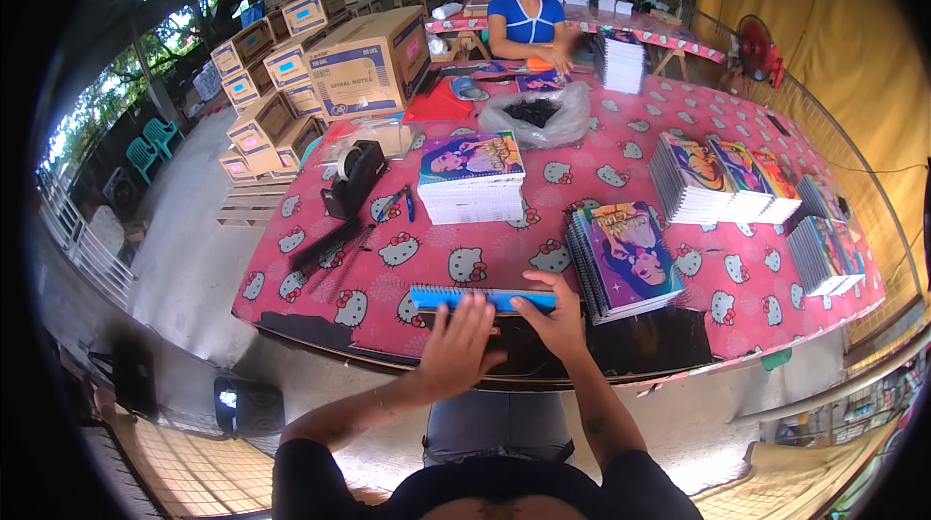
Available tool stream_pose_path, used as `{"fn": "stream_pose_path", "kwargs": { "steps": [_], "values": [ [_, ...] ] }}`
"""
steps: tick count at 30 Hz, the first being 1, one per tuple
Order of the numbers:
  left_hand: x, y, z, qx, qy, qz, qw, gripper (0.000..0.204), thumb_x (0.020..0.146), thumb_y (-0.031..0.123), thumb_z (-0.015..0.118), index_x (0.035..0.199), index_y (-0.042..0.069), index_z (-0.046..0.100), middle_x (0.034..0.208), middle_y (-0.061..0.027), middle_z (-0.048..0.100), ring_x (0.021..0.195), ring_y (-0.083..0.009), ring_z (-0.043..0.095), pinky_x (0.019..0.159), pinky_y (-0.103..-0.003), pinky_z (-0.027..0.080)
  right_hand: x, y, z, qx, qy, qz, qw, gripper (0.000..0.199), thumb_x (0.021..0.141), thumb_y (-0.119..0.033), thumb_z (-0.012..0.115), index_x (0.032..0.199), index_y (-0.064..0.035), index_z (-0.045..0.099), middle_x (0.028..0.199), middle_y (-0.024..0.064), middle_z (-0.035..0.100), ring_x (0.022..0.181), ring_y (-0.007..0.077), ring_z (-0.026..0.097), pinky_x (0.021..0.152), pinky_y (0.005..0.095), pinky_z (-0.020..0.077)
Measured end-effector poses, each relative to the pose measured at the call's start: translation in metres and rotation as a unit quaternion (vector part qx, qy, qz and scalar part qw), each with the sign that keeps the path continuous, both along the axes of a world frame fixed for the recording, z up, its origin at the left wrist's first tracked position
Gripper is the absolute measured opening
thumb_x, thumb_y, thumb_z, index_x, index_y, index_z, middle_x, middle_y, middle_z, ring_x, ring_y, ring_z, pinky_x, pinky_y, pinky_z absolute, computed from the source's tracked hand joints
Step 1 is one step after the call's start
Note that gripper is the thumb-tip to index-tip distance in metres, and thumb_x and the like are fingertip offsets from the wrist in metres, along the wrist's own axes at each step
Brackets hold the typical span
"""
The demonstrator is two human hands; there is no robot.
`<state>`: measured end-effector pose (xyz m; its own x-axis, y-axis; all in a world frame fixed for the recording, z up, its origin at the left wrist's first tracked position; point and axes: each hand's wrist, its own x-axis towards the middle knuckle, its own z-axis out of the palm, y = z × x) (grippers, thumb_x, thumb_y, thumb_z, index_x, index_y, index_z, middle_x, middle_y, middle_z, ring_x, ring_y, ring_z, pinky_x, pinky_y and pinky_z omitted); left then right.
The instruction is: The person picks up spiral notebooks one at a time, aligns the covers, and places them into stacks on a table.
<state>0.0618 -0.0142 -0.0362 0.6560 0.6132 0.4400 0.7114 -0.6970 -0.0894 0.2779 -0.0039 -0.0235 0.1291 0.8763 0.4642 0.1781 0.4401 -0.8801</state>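
At the lower centre of the frame, my left forearm slants up from the lower left and my left hand [458, 343] lies palm down, fingers stretched loosely against the blue spiral-bound notebook [433, 298], not wrapped round it. My right forearm rises from the lower right, and my right hand [557, 322] sets thumb and forefinger apart about the notebook's right end, though I cannot tell whether they pinch it. The notebook lies at the near edge of the pink-covered table [514, 253].
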Motion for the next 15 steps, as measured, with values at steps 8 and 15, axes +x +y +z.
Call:
{"fn": "stream_pose_path", "kwargs": {
  "steps": [8,15],
  "values": [
    [0.011,0.024,0.043,-0.006,0.072,0.024,0.997,0.082,0.098,0.055,0.05,0.15,-0.007,0.037,0.16,-0.0258,0.034,0.152,-0.0386,0.027,0.119,-0.063,0.018,0.002,0.004,-0.024,0.011,0.037,0.012,0.999,0.044,0.085,-0.005,0.081,0.117,-0.0036,0.05,0.096,0.0119,0.069,0.088,0.0156,0.068,0.078,0.0303,0.053],
    [0.012,0.001,0.019,-0.027,0.123,-0.087,0.988,0.082,0.096,0.057,0.05,0.148,-0.006,0.04,0.155,-0.026,0.04,0.149,-0.0391,0.033,0.118,-0.064,0.019,0.018,-0.004,-0.015,-0.03,-0.02,0.113,0.993,0.024,0.097,-0.012,0.069,0.117,0.0003,0.065,0.096,0.0006,0.067,0.085,0.0053,0.057,0.072,0.0255,0.047]
  ]
}}
